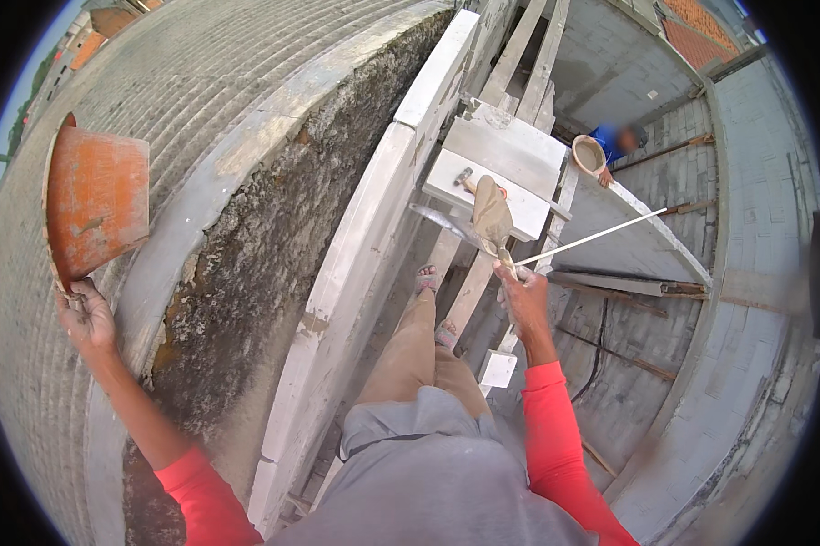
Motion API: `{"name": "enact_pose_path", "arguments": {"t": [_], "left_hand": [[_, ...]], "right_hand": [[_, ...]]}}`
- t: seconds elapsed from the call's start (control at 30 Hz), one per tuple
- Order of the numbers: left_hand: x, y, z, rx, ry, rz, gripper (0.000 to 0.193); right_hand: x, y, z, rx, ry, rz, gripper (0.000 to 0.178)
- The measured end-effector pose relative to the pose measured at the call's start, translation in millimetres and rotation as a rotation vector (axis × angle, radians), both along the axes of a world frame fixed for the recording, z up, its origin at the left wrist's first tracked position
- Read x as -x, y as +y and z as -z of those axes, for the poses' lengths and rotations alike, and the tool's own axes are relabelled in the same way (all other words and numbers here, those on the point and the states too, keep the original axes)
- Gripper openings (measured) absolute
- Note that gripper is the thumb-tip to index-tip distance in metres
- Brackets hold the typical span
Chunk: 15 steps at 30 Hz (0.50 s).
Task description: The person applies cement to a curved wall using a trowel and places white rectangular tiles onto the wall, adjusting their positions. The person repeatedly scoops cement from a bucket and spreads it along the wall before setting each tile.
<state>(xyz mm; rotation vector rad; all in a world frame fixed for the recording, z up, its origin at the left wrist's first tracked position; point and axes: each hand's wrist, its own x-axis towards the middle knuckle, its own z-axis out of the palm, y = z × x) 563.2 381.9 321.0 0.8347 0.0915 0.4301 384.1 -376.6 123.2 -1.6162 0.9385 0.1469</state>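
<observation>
My left hand is closed on the rim of an orange plastic bucket, which is tipped on its side over the corrugated roof. Its inside is turned away from me. In front of my body, my right hand grips the handle end of a mortar-smeared trowel. The trowel's blade points away from me, over white blocks. A hammer lies on those blocks, partly behind the trowel. Beside the trowel, a grey blade-like piece sticks out to the left; I cannot tell what it belongs to.
I stand on narrow wooden planks above a lower level. A row of white blocks tops the rough wall at my left, next to the corrugated roof. Lower right, a co-worker is beside a round bucket. A thin white rod slants rightward.
</observation>
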Motion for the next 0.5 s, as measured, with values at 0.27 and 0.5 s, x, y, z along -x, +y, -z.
{"name": "enact_pose_path", "arguments": {"t": [0.27,0.5], "left_hand": [[46.9,-16.7,-14.9,0.354,0.089,0.073,0.032],[72.2,-55.5,-29.0,0.434,-0.033,0.119,0.051]], "right_hand": [[-185.9,67.1,54.2,-0.484,-0.035,-0.078,0.039],[-285.3,90.0,134.7,-1.012,-0.141,0.157,0.037]]}}
